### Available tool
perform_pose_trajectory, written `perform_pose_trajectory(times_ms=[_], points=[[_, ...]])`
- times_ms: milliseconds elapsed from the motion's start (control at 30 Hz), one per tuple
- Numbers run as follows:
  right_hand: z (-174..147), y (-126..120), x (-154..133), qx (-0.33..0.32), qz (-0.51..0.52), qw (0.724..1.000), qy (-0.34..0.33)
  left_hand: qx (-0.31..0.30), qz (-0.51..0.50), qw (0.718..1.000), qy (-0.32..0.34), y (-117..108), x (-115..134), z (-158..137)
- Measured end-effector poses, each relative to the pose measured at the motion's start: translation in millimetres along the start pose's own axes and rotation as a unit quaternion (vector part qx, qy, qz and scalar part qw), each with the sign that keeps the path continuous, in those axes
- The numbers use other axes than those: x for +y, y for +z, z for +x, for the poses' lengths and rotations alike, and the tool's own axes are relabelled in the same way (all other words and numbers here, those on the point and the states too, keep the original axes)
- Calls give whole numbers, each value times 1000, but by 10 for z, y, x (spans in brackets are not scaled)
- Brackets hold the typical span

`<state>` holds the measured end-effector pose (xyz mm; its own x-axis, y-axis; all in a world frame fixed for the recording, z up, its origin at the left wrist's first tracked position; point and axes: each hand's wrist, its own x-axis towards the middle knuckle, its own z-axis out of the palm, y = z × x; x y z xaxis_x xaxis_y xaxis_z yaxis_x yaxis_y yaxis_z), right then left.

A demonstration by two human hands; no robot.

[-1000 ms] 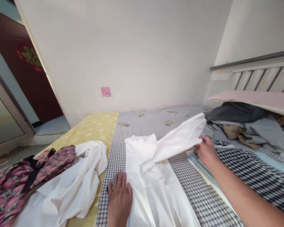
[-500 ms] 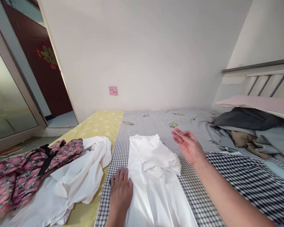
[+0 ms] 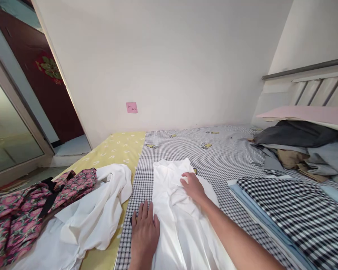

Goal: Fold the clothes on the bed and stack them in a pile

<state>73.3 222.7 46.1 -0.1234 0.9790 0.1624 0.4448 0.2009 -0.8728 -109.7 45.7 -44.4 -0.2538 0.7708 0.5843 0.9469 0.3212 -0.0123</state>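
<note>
Right hand moved over white garment, cropped below, fingers' grip unclear, left hand flat, fingers released

White garment, partly folded; creased

soft lt, white garment v bright, stretch nr pic edges.

Left hand lies flat (palm down), right hand farther forward.
</note>
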Motion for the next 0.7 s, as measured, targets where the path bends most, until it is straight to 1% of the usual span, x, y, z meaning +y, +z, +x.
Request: perform_pose_trajectory(times_ms=[67,133,200,267,367,433,467,533,567,600,633,700], points=[[1,197,53,6,-21,999,23,-1,-2,1000,-3,15,-3,-13],[37,297,124,18,-20,998,49,1,0,1000,-4,29,-1,-20],[112,281,189,26,14,997,68,1,4,1000,-4,32,5,-22],[205,149,230,35,77,994,74,-3,5,1000,-1,21,13,-18],[313,-235,241,70,178,979,69,-9,2,1000,-2,0,20,-12],[338,-583,230,113,260,957,59,-9,-1,1000,-7,-6,20,-9],[338,-772,221,138,318,937,51,-8,-3,1000,-7,-7,19,-7],[319,-1152,196,182,446,876,33,-5,-6,1000,-4,-5,17,-4],[303,-1328,176,196,495,846,25,-3,-7,1000,-2,-5,17,-1],[283,-1487,148,204,525,826,18,-1,-7,1000,-3,-6,19,2],[259,-1622,110,207,533,820,12,0,-6,1000,-5,-8,21,6],[197,-1797,2,194,531,825,4,0,-5,1000,-10,-15,27,13]])
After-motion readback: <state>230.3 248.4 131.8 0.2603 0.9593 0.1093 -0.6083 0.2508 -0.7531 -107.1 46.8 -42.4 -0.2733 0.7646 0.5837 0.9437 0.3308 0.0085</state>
